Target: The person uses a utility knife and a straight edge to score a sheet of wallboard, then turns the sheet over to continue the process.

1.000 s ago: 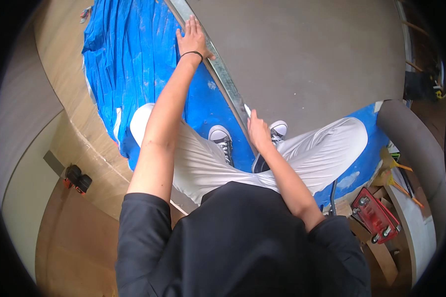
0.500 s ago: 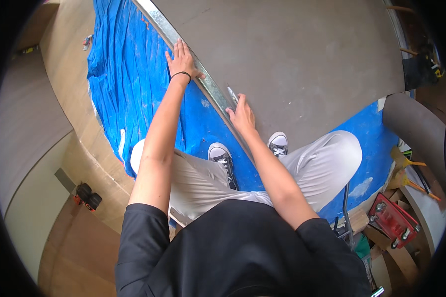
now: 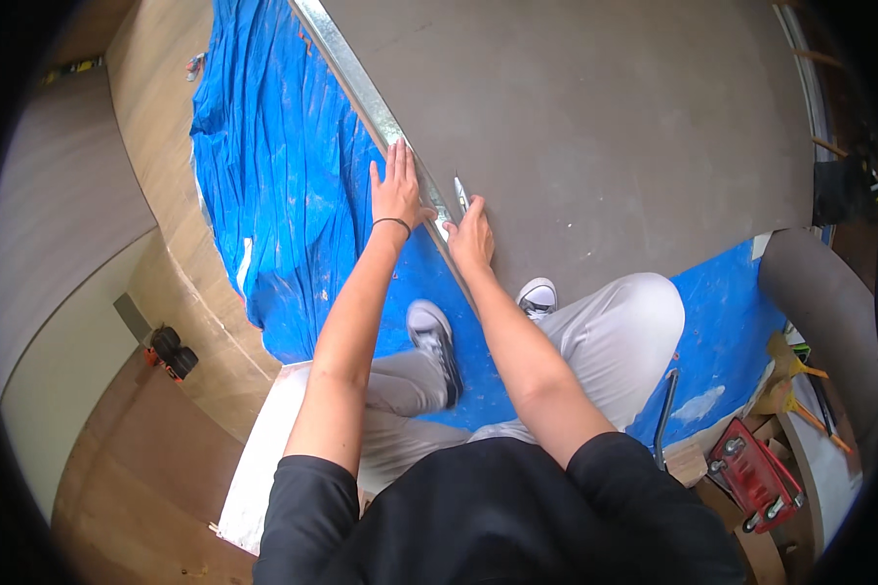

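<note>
A long silvery metal strip [image 3: 346,68] runs slantwise along the left edge of a large grey-brown sheet [image 3: 605,127]. My left hand [image 3: 397,195] lies on the strip with its fingers stretched out flat and its thumb spread toward the right. Just to the right, and nearer to me, my right hand [image 3: 471,237] is closed around a slim, silvery utility knife [image 3: 460,192]. The knife's tip points away from me, over the sheet beside the strip. Part of its handle is hidden in my fingers.
Crumpled blue tarp [image 3: 273,146] spreads left of the strip and under my shoes [image 3: 434,341]. At the right stand a curled grey sheet [image 3: 819,283] and a red wheeled dolly [image 3: 756,478]. A white board [image 3: 263,468] lies by my left arm; a black-wheeled object [image 3: 171,353] is farther left.
My left hand has slid down the strip toward me, closer to my right hand. My left knee has swung lower, uncovering the white board. The whole view has shifted a little.
</note>
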